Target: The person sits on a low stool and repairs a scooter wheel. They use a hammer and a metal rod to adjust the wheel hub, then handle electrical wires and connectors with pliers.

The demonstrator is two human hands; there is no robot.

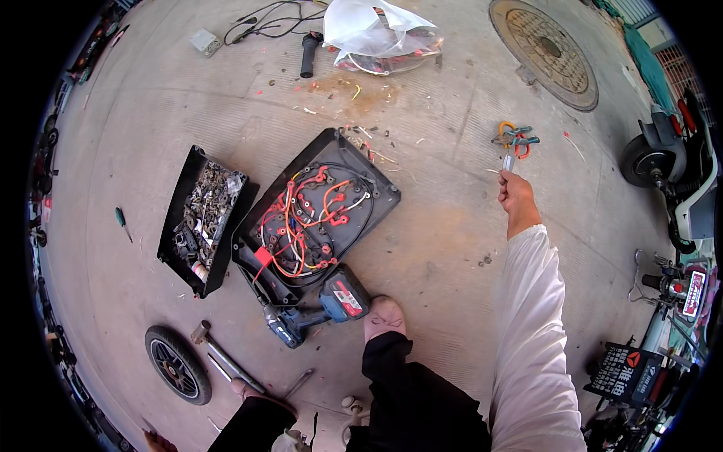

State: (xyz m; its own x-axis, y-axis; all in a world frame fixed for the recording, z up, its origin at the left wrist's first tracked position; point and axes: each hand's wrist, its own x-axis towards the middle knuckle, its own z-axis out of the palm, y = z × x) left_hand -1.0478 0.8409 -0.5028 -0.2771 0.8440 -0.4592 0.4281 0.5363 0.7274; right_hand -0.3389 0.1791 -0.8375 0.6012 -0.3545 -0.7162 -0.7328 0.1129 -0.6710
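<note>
My right hand (517, 197) reaches far forward on the right, fingers closed on a slim silver-grey tool (508, 161) whose exact kind I cannot make out. Just beyond it lies a small cluster of hand tools (517, 138), with orange and red loop handles and teal-grey grips. At the lower left rim, only a dark part of my left hand (159, 441) shows, its fingers unclear. Between my hands, a black tray (380, 178) holds red, orange, white and black wires (301, 218). A cordless drill (290, 320) lies against its near corner.
A black bin (168, 226) of small metal parts adjoins the tray. Nearby lie a screwdriver (120, 217), a wheel (177, 365) and a hammer (226, 358). Farther off are a plastic bag (369, 30), a black grip (309, 54) and a manhole cover (546, 49). Scooters (655, 158) line the right.
</note>
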